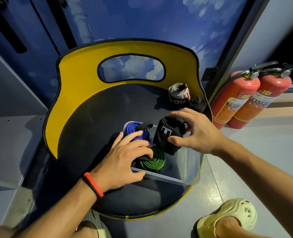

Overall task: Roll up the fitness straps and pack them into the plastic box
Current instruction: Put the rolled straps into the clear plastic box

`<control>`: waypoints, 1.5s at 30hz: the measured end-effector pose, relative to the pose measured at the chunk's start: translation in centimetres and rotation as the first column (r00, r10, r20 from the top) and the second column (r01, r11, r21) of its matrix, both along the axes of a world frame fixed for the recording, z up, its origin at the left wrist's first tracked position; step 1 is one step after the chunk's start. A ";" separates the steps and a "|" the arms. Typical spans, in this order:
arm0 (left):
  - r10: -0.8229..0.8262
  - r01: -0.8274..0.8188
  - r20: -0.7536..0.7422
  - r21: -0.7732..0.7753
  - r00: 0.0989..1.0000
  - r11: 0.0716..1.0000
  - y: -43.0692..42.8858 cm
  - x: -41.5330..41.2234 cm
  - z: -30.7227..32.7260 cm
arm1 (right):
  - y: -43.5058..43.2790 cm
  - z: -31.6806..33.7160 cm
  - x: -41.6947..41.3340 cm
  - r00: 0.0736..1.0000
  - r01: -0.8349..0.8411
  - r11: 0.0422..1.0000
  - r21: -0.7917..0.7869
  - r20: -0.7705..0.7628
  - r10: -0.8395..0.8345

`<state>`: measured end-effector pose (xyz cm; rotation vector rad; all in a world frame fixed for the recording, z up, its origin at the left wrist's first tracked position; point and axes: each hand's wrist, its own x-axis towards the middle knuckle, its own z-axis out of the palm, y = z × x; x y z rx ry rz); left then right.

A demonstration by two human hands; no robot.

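Head: black roll (168, 134) within right hand (192, 129)

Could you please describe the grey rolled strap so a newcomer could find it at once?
Find the yellow-backed chair and look at the rear right corner of its dark seat, outside the plastic box. The grey rolled strap is the larger of two rolls there, pink-tagged, beside a plain black roll.

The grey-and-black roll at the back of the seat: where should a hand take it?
Probably pinch the grey-and-black roll across its wound body, coming from above and the front: its spiral end faces up, the yellow chair back stands behind it and a small black roll sits close on its right.
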<state>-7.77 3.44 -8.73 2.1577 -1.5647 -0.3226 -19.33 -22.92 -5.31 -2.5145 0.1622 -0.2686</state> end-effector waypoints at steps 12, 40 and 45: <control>-0.016 0.016 -0.003 0.015 1.000 1.000 0.0 0.3 -0.2 | 1.4 -2.9 0.6 0.997 -0.079 0.992 -0.099 -0.027 0.076; 0.135 -0.135 0.061 -0.012 0.989 0.991 -1.6 -1.5 0.5 | 3.0 -6.3 0.4 0.991 -0.095 0.977 -0.193 -0.111 0.074; 0.163 -0.164 0.086 0.007 0.983 0.986 -1.4 0.0 0.6 | 3.4 -5.2 2.4 0.988 -0.146 0.973 -0.181 -0.080 0.133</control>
